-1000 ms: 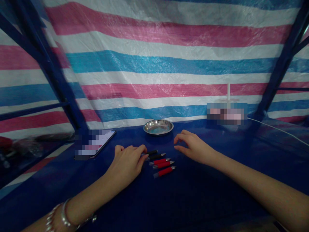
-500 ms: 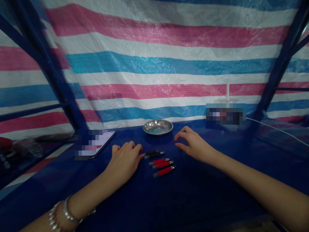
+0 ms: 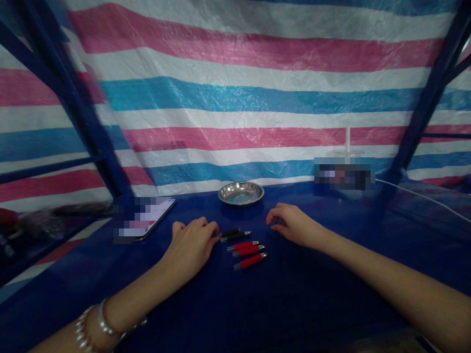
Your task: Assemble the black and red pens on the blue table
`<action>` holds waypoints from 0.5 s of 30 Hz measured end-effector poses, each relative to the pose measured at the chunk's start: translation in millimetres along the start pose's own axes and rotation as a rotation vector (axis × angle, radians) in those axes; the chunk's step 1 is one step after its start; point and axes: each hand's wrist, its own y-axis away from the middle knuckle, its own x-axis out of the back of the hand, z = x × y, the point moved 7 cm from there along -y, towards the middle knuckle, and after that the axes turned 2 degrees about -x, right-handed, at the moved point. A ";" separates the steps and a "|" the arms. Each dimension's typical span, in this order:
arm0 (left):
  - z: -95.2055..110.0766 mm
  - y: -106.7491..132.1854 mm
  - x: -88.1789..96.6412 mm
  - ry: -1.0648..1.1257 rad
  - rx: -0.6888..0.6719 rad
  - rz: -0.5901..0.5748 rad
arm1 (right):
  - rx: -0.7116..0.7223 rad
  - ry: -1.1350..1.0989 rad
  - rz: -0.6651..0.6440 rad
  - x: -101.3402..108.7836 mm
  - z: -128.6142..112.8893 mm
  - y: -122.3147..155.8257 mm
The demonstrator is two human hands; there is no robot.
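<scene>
Low in the frame the blue table cover (image 3: 294, 304) fills the foreground, with both forearms reaching up over it from the bottom corners; the left wrist wears silver bracelets (image 3: 97, 326) at lower left. Just below the centre the left hand (image 3: 191, 245) lies palm down on the cover, fingers loosely curled and holding nothing, its fingertips touching the near ends of two black pens (image 3: 233, 235). Right of those fingertips, three red pens (image 3: 247, 252) lie side by side, slanted, just below the black pair. The right hand (image 3: 294, 225) rests right of centre, a little above the pens and apart from them, fingers bent in a relaxed curl, gripping nothing. Further back, left of centre, a phone (image 3: 147, 218) lies flat with its screen lit. Behind the pens, at mid-frame, a shallow steel dish (image 3: 241, 192) sits near the table's far edge. A white cable (image 3: 423, 197) runs off at the right. A striped pink, white and blue tarpaulin (image 3: 239, 98) closes the background
</scene>
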 end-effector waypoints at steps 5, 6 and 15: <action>-1.3 0.3 -1.0 -0.012 -0.003 0.014 | 0.008 0.027 -0.025 -1.2 -1.9 0.4; -1.3 0.5 -1.1 -0.014 -0.003 0.016 | 0.014 0.030 -0.028 -1.4 -2.3 0.4; 3.0 1.3 16.0 0.055 0.013 0.166 | 0.049 0.019 -0.030 -4.1 -1.1 0.1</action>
